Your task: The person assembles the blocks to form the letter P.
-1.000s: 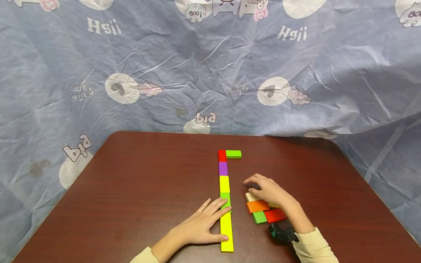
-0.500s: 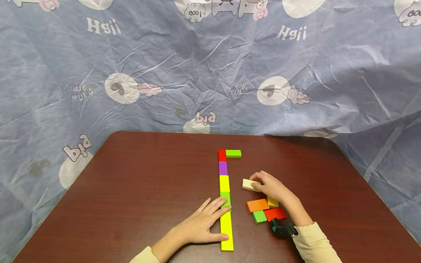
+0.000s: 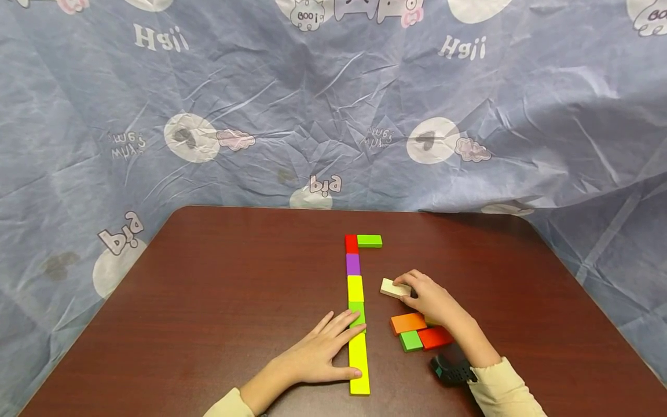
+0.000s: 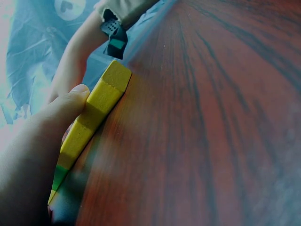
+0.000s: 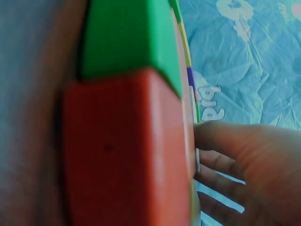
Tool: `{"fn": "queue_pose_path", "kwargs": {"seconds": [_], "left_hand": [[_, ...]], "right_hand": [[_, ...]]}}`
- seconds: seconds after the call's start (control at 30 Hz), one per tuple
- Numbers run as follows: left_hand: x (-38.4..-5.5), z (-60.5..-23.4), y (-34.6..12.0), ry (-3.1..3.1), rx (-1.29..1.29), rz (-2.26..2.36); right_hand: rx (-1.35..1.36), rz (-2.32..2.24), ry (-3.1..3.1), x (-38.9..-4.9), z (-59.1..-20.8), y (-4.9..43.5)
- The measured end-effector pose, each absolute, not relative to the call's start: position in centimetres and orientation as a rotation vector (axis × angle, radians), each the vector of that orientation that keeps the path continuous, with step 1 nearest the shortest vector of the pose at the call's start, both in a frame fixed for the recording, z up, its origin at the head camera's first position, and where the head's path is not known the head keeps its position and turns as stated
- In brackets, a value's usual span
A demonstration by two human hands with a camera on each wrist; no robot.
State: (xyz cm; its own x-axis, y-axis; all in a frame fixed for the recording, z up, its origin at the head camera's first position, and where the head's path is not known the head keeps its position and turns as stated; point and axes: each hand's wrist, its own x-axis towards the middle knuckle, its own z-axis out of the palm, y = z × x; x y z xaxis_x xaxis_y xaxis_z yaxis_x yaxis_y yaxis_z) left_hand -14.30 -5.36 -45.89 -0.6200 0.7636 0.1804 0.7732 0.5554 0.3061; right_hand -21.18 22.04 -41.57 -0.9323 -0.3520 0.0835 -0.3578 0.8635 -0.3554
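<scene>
My left hand rests with spread, straight fingers across a row of blocks. Its fingertips touch a green block, while the thumb lies on the near yellow blocks, also seen as a yellow bar in the left wrist view. Farther along that row come a yellow block, a purple block and a red block. A light green block lies crosswise at the red one's right. To the right of the row, my right hand pinches a cream block between thumb and fingers.
Below the right hand lie loose blocks: an orange block, a green block, a red block and a partly hidden yellow block. A black wrist device hangs beside the right sleeve. Patterned cloth hangs behind the brown table.
My right hand has taken hold of the cream block and moved it away from the loose blocks, forward and slightly left. The left hand has stayed in place.
</scene>
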Motion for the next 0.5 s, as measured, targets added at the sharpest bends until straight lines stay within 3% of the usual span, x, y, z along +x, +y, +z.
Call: {"fn": "queue_pose_path", "kwargs": {"seconds": [0.5], "left_hand": [[-14.4,-45.9,-5.4,-2.719,-1.368,-0.551]], "right_hand": [[0.302,0.591,-2.974,-27.2,-41.3,23.0]]}}
